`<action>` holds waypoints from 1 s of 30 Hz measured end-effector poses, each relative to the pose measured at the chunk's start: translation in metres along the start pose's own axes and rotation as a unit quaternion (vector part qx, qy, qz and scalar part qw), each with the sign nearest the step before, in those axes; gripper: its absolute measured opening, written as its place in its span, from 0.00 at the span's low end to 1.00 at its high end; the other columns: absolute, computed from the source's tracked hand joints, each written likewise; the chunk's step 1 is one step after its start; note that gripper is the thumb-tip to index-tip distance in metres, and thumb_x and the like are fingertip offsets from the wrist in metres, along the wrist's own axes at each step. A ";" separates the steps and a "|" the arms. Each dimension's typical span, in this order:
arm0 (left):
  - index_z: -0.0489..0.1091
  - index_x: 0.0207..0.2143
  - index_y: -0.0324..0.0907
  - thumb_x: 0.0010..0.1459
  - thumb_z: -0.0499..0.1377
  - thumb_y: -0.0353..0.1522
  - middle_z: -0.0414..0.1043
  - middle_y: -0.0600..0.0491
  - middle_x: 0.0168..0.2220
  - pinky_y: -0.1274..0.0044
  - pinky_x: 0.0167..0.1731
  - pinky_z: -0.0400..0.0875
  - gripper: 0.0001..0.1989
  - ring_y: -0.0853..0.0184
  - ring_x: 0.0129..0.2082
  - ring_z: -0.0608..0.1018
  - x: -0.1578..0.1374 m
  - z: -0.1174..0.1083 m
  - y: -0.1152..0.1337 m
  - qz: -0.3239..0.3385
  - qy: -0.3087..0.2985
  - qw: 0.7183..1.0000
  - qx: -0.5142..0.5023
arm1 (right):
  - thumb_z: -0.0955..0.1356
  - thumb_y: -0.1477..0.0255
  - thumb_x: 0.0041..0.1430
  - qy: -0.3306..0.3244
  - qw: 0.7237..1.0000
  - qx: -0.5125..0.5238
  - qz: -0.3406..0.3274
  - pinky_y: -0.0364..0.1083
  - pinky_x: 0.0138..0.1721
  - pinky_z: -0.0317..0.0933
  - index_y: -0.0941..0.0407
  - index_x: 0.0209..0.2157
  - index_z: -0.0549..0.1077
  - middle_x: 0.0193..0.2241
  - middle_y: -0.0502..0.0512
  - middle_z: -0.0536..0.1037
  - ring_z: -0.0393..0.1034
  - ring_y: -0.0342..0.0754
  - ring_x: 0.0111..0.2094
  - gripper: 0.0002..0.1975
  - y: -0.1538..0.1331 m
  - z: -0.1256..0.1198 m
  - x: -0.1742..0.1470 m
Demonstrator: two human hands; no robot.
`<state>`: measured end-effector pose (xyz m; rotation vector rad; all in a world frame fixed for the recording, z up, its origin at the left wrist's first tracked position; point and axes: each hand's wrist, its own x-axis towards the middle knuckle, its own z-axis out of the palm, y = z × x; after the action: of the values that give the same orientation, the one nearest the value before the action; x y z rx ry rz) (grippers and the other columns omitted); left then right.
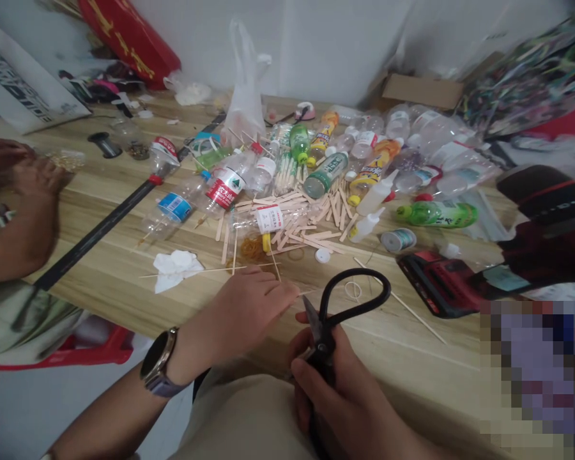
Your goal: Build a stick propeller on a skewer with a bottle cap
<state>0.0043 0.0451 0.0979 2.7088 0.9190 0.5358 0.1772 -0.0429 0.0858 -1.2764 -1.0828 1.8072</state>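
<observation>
My left hand (242, 313), with a watch (156, 358) on its wrist, is closed low over the table's front edge. A thin wooden stick (305, 292) pokes out from its fingertips; the rest is hidden by the hand. My right hand (335, 383) is wrapped round black-handled scissors (323, 342). Their blades point up and left, close to the left fingertips, and one large loop handle stands out to the right. Just beyond my left hand lie a crumpled white tissue (177, 268), thin sticks and a tangle of yellow rubber bands (253, 246).
Plastic bottles (225, 188) and flat wooden sticks (335, 207) crowd the table's middle. A red and black power tool (460, 281) lies at right. Two black strips meet a cut bottle top (163, 156). Another person's hands (33, 169) work at left.
</observation>
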 end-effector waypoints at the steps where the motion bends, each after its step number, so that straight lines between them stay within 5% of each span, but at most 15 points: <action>1: 0.69 0.41 0.41 0.63 0.47 0.24 0.79 0.50 0.38 0.69 0.38 0.69 0.12 0.62 0.36 0.79 0.001 0.001 0.000 0.006 0.001 1.000 0.001 | 0.64 0.60 0.65 0.008 1.000 0.000 0.000 0.40 0.18 0.59 0.49 0.49 0.57 0.35 0.47 0.67 0.63 0.35 0.17 0.16 0.001 -0.001 -0.001; 13: 0.69 0.43 0.40 0.64 0.48 0.23 0.77 0.52 0.35 0.70 0.35 0.67 0.12 0.63 0.34 0.78 0.010 -0.004 0.008 0.033 0.028 0.998 0.034 | 0.63 0.60 0.65 0.002 1.000 0.014 -0.008 0.41 0.19 0.61 0.49 0.50 0.55 0.35 0.46 0.68 0.66 0.37 0.18 0.16 -0.001 -0.003 -0.006; 17: 0.69 0.41 0.39 0.65 0.47 0.24 0.76 0.52 0.32 0.69 0.32 0.66 0.12 0.62 0.31 0.77 0.010 -0.003 0.008 0.033 0.043 0.997 0.055 | 0.60 0.58 0.67 0.002 0.994 -0.074 -0.080 0.46 0.29 0.69 0.51 0.51 0.60 0.36 0.52 0.72 0.72 0.44 0.27 0.17 -0.005 -0.012 -0.008; 21: 0.68 0.43 0.38 0.67 0.47 0.25 0.77 0.52 0.32 0.69 0.32 0.65 0.10 0.62 0.30 0.76 0.010 -0.003 0.006 0.036 0.054 0.995 0.072 | 0.62 0.56 0.66 0.101 0.961 -0.181 -0.182 0.49 0.38 0.71 0.52 0.55 0.62 0.42 0.59 0.75 0.73 0.52 0.41 0.21 -0.015 -0.034 -0.006; 26: 0.67 0.42 0.39 0.68 0.45 0.25 0.77 0.52 0.32 0.70 0.32 0.66 0.11 0.63 0.30 0.77 0.012 -0.003 0.005 0.049 0.052 0.995 0.066 | 0.65 0.53 0.62 0.277 0.902 -0.226 -0.244 0.45 0.24 0.66 0.50 0.55 0.63 0.37 0.55 0.76 0.70 0.47 0.27 0.24 -0.046 -0.060 -0.001; 30: 0.67 0.42 0.39 0.66 0.46 0.24 0.77 0.51 0.34 0.69 0.33 0.66 0.11 0.62 0.31 0.77 0.011 -0.005 0.006 0.044 0.042 0.996 0.067 | 0.62 0.55 0.65 0.259 0.917 -0.246 -0.177 0.42 0.14 0.55 0.51 0.47 0.70 0.23 0.49 0.73 0.61 0.42 0.15 0.18 -0.063 -0.058 0.004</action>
<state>0.0135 0.0477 0.1069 2.8777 0.8883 0.6308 0.2343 0.0025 0.1307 -1.5980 -1.3842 0.8720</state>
